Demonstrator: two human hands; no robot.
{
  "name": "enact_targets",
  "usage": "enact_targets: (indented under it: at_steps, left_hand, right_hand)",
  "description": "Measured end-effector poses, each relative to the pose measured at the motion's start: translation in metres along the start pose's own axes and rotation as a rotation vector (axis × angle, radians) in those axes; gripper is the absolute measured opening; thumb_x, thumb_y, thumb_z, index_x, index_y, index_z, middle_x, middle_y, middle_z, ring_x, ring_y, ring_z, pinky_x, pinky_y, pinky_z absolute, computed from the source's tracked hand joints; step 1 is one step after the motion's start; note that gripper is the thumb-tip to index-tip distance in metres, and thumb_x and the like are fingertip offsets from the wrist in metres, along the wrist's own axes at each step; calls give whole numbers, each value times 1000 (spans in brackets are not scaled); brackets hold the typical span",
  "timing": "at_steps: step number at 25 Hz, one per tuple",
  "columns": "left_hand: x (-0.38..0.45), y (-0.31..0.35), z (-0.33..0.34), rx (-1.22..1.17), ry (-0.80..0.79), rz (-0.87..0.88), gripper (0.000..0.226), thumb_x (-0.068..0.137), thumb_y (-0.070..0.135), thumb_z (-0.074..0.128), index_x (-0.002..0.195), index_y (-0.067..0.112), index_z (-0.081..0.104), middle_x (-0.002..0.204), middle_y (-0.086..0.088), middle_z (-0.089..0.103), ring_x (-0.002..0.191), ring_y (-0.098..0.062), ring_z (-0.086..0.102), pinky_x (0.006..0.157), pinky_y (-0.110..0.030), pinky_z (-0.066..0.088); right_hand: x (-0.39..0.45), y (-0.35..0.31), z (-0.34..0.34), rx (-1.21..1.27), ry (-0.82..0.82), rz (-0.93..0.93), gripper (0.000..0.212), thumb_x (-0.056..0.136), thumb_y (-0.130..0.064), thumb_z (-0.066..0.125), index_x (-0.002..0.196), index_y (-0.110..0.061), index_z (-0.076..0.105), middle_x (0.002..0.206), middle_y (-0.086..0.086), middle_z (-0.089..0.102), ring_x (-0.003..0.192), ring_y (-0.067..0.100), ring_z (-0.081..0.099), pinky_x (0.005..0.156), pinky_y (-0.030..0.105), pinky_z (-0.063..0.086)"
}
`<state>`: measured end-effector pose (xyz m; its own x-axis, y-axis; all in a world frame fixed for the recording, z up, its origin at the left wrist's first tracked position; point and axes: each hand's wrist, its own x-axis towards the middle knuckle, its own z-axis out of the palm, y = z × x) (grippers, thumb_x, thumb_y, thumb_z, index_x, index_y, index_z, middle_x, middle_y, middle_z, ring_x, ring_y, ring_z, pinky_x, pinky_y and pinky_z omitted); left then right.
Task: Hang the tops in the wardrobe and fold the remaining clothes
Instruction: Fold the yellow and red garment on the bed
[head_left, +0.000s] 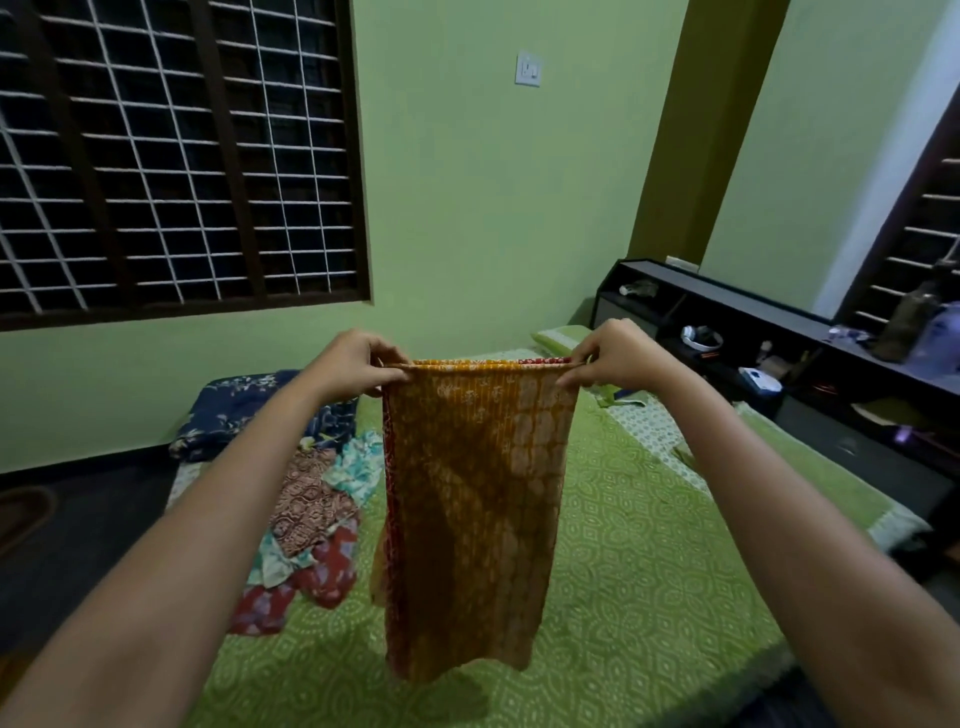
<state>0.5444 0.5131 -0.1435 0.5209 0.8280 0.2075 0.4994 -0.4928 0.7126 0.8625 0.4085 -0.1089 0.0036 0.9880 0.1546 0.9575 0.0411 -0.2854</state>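
My left hand (358, 364) and right hand (613, 358) pinch the folded top edge of a thin orange printed cloth (467, 499), hanging flat over the bed (649, 545).

Orange white-printed cloth (475, 493), green bedspread (649, 545)

Barred window (171, 156); wall switch (528, 69); dark shelf (727, 306) holding white headphones (701, 338).

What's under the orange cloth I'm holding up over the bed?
Below the orange cloth, held by the left hand and right hand, lies the green patterned bedspread. The strip of bed straight behind the hanging cloth is hidden.
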Motion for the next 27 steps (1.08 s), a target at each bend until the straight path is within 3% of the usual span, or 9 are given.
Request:
enact_targets:
  at_steps: [4,8,10,12,15,17,20,24,27]
  left_hand:
    - [24,27,13,72,87,67,37,84,16,69,119,21,59,94,-4,62,71,-14,58,65,-28,52]
    - [85,9,66,390,-31,-85,20,88,22,66,106,12,70,99,-3,69,82,-17,61,77,-30,50]
    - [125,-14,93,328,-23,-165,7,88,20,66,94,16,67,82,0,68,68,-14,66,67,-28,54]
    - [178,-41,115,208,-4,-281,4,88,14,67,87,12,64,76,-2,67,59,-11,68,57,-24,54]
    - [258,-74,145,84,75,-423,2,86,3,66,86,4,65,87,-12,70,69,-18,70,66,-34,59]
    - [312,-91,158,96,165,-405,6,87,3,65,85,8,63,91,-11,69,79,-22,67,76,-37,58]
    - [368,-103,162,163,301,-286,6,90,10,62,95,10,66,90,-4,64,81,-19,60,72,-30,51]
    - [377,-121,186,173,388,-99,11,86,6,62,96,9,66,93,-9,68,82,-23,63,74,-33,53]
    - [339,-161,240,175,327,-83,12,80,1,65,91,6,67,95,-11,67,84,-26,62,76,-32,50]
  right_hand:
    - [4,36,-9,386,298,31,25,74,-16,81,81,-7,58,77,2,68,50,15,67,51,29,54]
    - [61,80,36,374,183,204,36,84,4,67,117,-11,62,79,5,60,40,6,59,41,19,50]
    - [104,108,62,392,129,324,26,90,8,57,112,-3,66,73,2,59,48,7,64,47,23,55]
    - [155,137,86,399,96,393,21,89,10,54,103,1,67,76,7,62,71,25,70,63,37,59]
    - [230,169,112,225,90,433,15,85,5,58,94,-2,68,86,14,67,81,30,66,73,38,57]
    - [276,189,122,155,169,443,19,87,4,48,87,-5,65,88,15,64,73,26,56,64,32,47]
    - [315,207,118,161,353,389,26,88,7,42,95,-5,64,89,12,60,76,24,50,61,28,35]
    - [315,235,142,147,495,263,22,92,2,50,107,-3,65,107,11,65,96,25,59,72,25,38]
    - [281,260,206,186,464,238,17,93,-7,55,105,-4,67,106,11,67,93,27,62,73,31,46]
